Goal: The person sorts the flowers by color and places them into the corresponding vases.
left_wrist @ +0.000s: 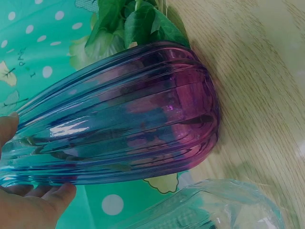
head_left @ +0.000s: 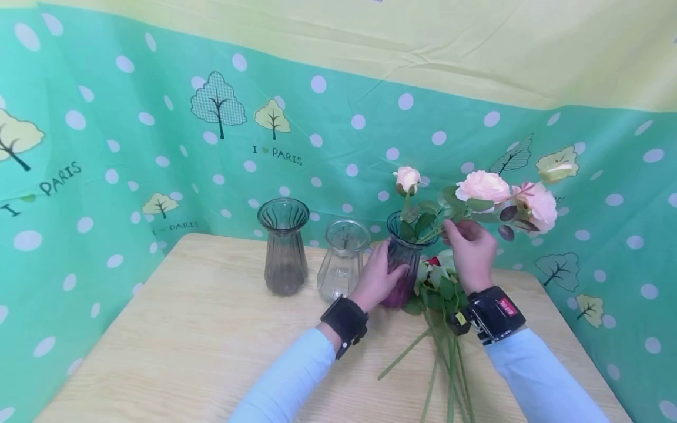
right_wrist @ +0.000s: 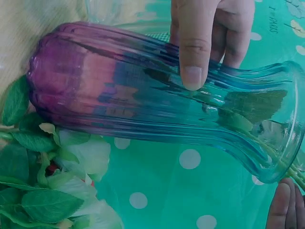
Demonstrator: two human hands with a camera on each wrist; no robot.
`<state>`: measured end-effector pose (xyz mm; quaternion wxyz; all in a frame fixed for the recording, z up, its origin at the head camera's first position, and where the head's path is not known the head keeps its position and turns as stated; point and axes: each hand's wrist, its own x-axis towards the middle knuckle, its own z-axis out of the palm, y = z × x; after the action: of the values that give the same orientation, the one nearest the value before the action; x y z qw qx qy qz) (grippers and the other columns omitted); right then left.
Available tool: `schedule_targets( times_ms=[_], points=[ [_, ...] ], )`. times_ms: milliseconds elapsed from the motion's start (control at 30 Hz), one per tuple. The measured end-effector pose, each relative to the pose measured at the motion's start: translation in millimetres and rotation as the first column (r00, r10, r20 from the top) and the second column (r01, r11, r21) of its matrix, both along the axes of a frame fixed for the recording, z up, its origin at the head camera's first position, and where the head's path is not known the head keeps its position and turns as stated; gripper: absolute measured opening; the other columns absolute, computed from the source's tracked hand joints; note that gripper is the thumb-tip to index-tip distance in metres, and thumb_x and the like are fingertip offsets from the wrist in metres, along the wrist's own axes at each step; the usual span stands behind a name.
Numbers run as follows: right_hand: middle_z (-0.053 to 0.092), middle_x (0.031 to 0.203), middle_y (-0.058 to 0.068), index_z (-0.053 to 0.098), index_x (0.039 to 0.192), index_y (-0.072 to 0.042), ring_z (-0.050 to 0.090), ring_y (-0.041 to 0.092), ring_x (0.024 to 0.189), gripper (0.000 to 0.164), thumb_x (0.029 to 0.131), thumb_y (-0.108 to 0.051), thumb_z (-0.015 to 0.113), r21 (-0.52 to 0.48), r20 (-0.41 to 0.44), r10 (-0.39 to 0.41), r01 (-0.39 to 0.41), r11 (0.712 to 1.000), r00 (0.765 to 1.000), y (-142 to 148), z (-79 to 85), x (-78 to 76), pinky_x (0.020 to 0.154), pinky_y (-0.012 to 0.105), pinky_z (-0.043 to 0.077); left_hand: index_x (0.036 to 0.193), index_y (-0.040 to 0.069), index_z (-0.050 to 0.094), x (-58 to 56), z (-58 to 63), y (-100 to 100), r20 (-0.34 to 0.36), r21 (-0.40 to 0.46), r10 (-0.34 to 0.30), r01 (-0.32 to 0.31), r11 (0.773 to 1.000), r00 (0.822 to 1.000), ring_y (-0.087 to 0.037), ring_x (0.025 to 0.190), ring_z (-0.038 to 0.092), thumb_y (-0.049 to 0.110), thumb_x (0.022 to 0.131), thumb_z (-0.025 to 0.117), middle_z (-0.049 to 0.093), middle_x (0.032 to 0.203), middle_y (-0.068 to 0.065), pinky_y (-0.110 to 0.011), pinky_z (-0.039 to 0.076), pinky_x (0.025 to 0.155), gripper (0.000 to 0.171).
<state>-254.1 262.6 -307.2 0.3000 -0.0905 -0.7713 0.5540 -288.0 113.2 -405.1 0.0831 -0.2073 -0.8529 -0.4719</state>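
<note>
My left hand [head_left: 378,278] grips a ribbed glass vase [left_wrist: 119,119], blue at its mouth and purple at its base. In the right wrist view the left thumb [right_wrist: 193,57] lies across the vase's neck side. Beside the rim, my right hand [head_left: 473,251] pinches the stem of a pink artificial rose spray [head_left: 483,189]. Its stem slants into the vase mouth, and leaves show through the glass. The blooms lean out to the right, while a pale pink bud [head_left: 407,178] stands over the mouth. Only the right hand's fingertips [right_wrist: 282,205] show in the right wrist view.
Left of the held vase stand a clear glass vase [head_left: 342,267] and a grey ribbed vase [head_left: 285,252]. White and red flowers with green leaves [head_left: 441,288] lie at the right, their long stems [head_left: 452,370] toward the front. A dotted green cloth [head_left: 317,141] hangs behind the wooden table [head_left: 211,341].
</note>
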Motion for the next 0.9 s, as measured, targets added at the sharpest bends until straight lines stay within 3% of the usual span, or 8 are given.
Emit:
schedule_targets(
  times_ms=[167, 367, 667, 900],
  points=[
    [0.066, 0.071, -0.015, 0.062, 0.108, 0.004, 0.065, 0.0, 0.065, 0.033, 0.088, -0.022, 0.065, -0.138, -0.052, 0.013, -0.02, 0.99, 0.999, 3.6, -0.3, 5.2, 0.065, 0.013, 0.055, 0.144, 0.001, 0.027, -0.4, -0.4, -0.1, -0.01, -0.002, 0.0, 0.0, 1.0, 1.0, -0.028, 0.134, 0.039, 0.034, 0.092, 0.059, 0.039, 0.145, -0.017, -0.038, 0.035, 0.112, 0.07],
    [0.069, 0.07, -0.005, 0.063, 0.102, 0.004, 0.066, 0.005, 0.062, 0.02, 0.088, -0.012, 0.063, -0.298, -0.168, -0.002, -0.049, 0.953, 0.986, 5.6, 1.6, 6.5, 0.062, 0.015, 0.056, 0.144, 0.0, 0.027, 0.2, -0.9, -0.6, -0.015, 0.003, -0.004, 0.004, 1.0, 1.0, -0.028, 0.133, 0.04, 0.034, 0.092, 0.058, 0.04, 0.144, -0.017, -0.038, 0.035, 0.112, 0.07],
    [0.07, 0.069, -0.001, 0.065, 0.091, 0.002, 0.067, 0.009, 0.062, 0.013, 0.088, -0.011, 0.064, -0.338, -0.206, -0.019, -0.053, 0.939, 0.978, 7.4, 5.8, 3.4, 0.061, 0.018, 0.057, 0.145, 0.001, 0.026, 1.2, -2.3, -0.9, 0.004, -0.013, -0.004, 0.004, 1.0, 1.0, -0.028, 0.135, 0.037, 0.035, 0.092, 0.058, 0.037, 0.146, -0.017, -0.038, 0.034, 0.113, 0.071],
    [0.069, 0.068, -0.004, 0.067, 0.091, 0.001, 0.067, 0.008, 0.062, 0.014, 0.088, -0.011, 0.063, -0.244, -0.151, -0.012, -0.025, 0.97, 0.988, 7.8, 5.9, -1.7, 0.063, 0.016, 0.057, 0.144, 0.0, 0.027, 0.1, -1.7, -0.3, -0.006, -0.012, 0.005, -0.006, 1.0, 1.0, -0.028, 0.134, 0.038, 0.035, 0.092, 0.058, 0.039, 0.145, -0.017, -0.039, 0.035, 0.112, 0.071]
  ],
)
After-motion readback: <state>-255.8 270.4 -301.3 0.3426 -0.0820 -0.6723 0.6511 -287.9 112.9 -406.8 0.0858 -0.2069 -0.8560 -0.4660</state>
